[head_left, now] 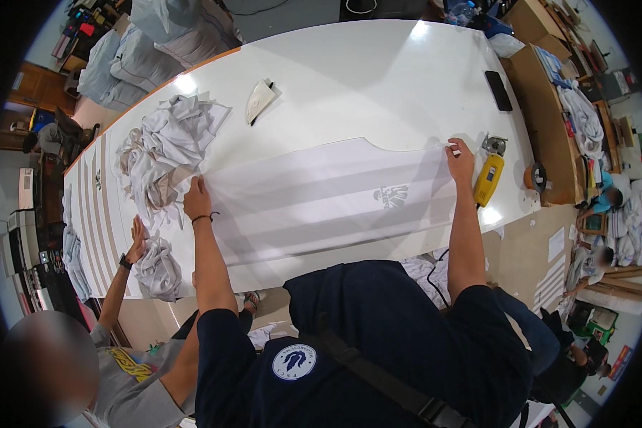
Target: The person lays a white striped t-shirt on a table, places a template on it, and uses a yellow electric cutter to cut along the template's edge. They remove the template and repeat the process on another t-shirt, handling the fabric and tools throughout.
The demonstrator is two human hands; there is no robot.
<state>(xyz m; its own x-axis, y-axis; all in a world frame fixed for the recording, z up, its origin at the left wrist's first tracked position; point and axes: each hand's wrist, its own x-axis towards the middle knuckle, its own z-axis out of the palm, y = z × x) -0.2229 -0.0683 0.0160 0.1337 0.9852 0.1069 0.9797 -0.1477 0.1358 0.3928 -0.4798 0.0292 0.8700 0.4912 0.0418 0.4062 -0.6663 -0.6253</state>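
Observation:
A pale fabric panel [299, 207] with soft grey and white stripes and a small dark printed emblem lies stretched over the white table. One upper edge has a curved cut-out. My left hand [197, 200] is closed on the panel's left end, close to a heap of crumpled white and beige cloth [175, 139]. At the panel's upper right corner, my right hand [461, 158] pinches the fabric between thumb and fingers. Just right of that hand rests a yellow hand-held electric cutter [488, 181] with a metal head.
A co-worker's hand [137, 241] is at my left, beside a smaller cloth bundle [158, 269]. On the white table [321, 78] are a cream wedge-shaped item [259, 101], a black phone [498, 90] and a tape roll [535, 177]. Stuffed sacks [146, 57] stand beyond its far left edge.

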